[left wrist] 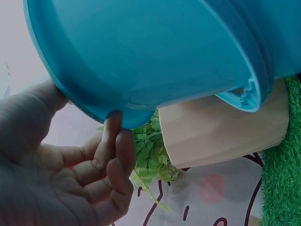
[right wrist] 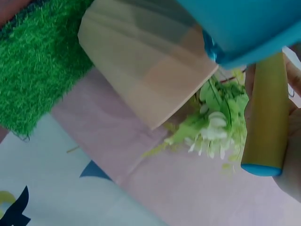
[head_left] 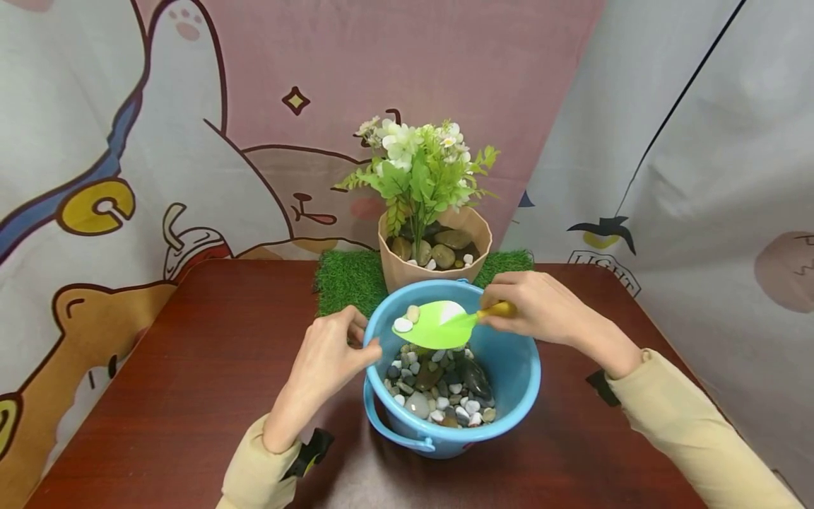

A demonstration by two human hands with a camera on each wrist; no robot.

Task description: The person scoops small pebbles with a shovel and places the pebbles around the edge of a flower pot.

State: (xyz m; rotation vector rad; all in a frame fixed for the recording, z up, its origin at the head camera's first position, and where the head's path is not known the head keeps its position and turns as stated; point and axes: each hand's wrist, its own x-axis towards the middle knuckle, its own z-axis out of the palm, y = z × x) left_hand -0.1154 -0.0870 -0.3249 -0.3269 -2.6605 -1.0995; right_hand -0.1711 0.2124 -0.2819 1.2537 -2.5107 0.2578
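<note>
My right hand (head_left: 540, 309) grips the yellow handle (right wrist: 266, 117) of a toy trowel with a green blade (head_left: 435, 332), held over the mouth of a blue bucket (head_left: 518, 367). A white pebble (head_left: 403, 325) and a beige pebble (head_left: 413, 313) lie at the blade's tip. Inside the bucket lie many small stones (head_left: 439, 396), white, grey and dark, with a large black stone (head_left: 473, 376) among them. At the bucket's left rim, my left hand (head_left: 328, 353) pinches the edge between thumb and fingers; the left wrist view shows the fingertips (left wrist: 113, 123) at the rim.
Behind the bucket, a beige flowerpot (head_left: 394, 267) with white flowers (head_left: 402, 145), green leaves and stones stands on an artificial grass mat (head_left: 346, 283). The bucket's handle (head_left: 394, 435) hangs down at its front left. A brown table (head_left: 191, 396) lies below, with a cartoon-print cloth (head_left: 477, 56) behind.
</note>
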